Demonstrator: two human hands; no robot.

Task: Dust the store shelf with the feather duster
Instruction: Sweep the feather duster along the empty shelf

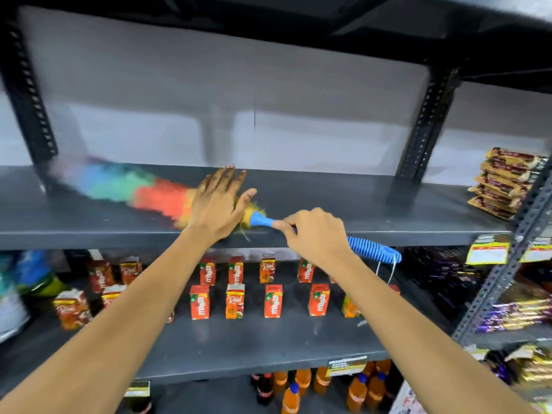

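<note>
a dark grey metal store shelf point(328, 204) is running across the view, held by black perforated uprights point(424, 135) against a pale grey wall point(209, 100). its top board is mostly bare; a stack of brown snack packets point(504, 183) is sitting at its far right end. yellow price tags point(487, 252) are hanging on the front edge at the right, their print too small to read.

on the board below, small red and orange juice cartons point(236, 300) are standing in loose rows; some are showing "maaza" and others "real". lower down, orange-drink bottles point(301, 380) are standing beside dark cola bottles point(264, 386). a neighbouring rack at the right is carrying purple and gold wrapped bars point(519, 312).

the feather duster point(155, 192) is lying across the top board, its fluffy head blurring with motion in bands of purple, blue, green, red and yellow, its tip reaching toward the left upright. its handle is bright blue with a ribbed grip and a thin white loop at the end.

the right hand point(313, 234) is clamping around the blue handle at the shelf's front edge. the left hand point(218, 201) is spreading flat with fingers apart, palm down over the yellow base of the duster head; whether it is pressing on it, i cannot tell.
</note>
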